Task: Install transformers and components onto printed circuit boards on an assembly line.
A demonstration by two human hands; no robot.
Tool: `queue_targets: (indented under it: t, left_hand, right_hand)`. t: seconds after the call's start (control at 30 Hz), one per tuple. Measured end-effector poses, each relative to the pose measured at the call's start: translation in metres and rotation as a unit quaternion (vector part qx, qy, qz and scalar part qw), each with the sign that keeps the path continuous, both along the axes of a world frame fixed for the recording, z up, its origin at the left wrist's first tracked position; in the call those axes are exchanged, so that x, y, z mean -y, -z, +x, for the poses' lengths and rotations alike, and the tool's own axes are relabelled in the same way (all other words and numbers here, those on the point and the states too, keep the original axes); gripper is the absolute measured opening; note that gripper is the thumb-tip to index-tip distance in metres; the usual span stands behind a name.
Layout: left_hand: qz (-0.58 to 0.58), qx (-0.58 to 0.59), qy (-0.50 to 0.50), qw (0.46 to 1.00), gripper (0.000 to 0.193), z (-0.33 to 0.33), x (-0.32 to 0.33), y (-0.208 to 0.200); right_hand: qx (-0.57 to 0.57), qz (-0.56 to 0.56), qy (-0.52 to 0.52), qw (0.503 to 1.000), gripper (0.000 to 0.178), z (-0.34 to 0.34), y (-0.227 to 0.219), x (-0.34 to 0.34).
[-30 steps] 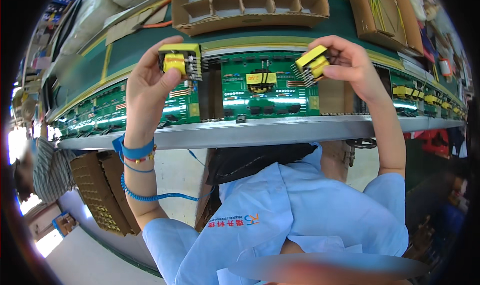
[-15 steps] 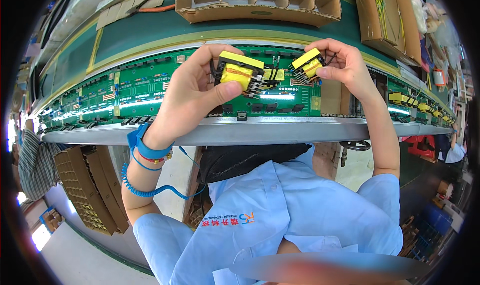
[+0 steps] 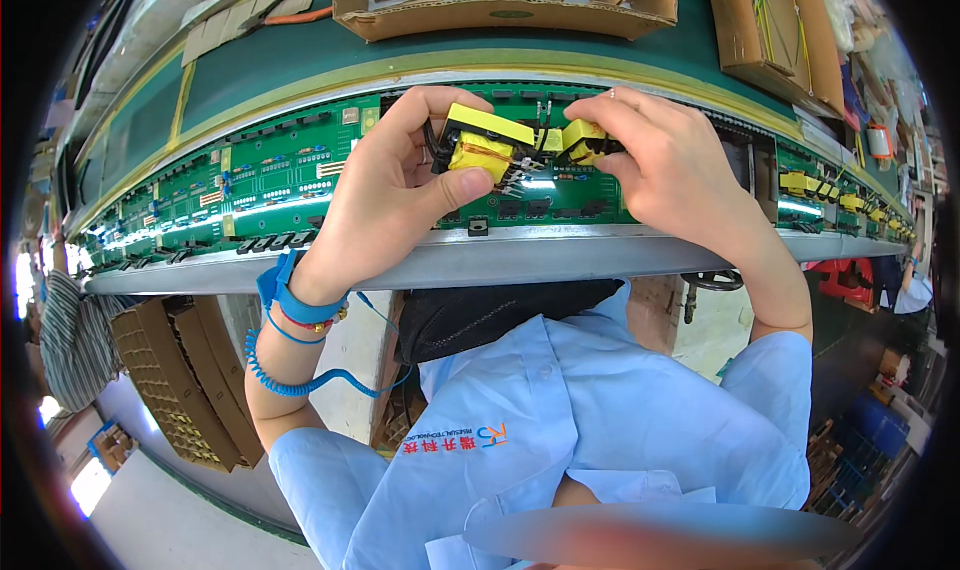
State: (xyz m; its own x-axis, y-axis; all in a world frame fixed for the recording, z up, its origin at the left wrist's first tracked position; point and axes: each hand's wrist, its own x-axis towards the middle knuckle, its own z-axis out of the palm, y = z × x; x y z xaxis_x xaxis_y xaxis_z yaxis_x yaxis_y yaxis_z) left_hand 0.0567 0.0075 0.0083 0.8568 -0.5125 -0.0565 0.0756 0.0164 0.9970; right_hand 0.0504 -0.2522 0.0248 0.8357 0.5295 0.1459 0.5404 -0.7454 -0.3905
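My left hand (image 3: pixel 395 195), a blue strap at its wrist, grips a yellow transformer (image 3: pixel 485 153) with a black core between thumb and fingers. Its metal pins point down to the right, above a green circuit board (image 3: pixel 285 185). A smaller yellow transformer (image 3: pixel 583 138) is pinched in my right hand (image 3: pixel 668 160), low over the same board. The fingers partly cover it, and its pins are hidden; I cannot tell whether they sit in the board. Another yellow part (image 3: pixel 550 142) shows between the two transformers.
A metal rail (image 3: pixel 420 263) runs along the board's near edge. Beyond lie a divided cardboard box (image 3: pixel 510 18), a carton with yellow-green wires (image 3: pixel 770 35) and an orange-handled tool (image 3: pixel 300 17). Further right is a board with yellow parts (image 3: pixel 825 195). Cardboard trays (image 3: pixel 180 380) stand lower left.
My right hand has moved left and down with its transformer, from above the board to close over it. My left hand has barely shifted and keeps its transformer.
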Motion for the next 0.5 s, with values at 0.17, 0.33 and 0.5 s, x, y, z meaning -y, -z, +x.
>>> queue_targets:
  t: [0.17,0.33,0.5]
  left_hand:
    - [0.003,-0.007,-0.006,1.0,0.043,-0.001,0.001,-0.002]
    - [0.003,-0.007,-0.006,1.0,0.043,-0.002,0.001,0.0]
    - [-0.005,-0.001,-0.009,1.0,0.043,-0.002,0.003,0.0]
  right_hand:
    - [-0.016,-0.035,0.007,0.999,0.043,0.004,-0.002,-0.002]
    - [0.025,-0.002,-0.079,0.997,0.037,0.013,0.0,0.004]
    - [0.019,0.0,-0.063,0.998,0.036,0.012,0.003,0.003]
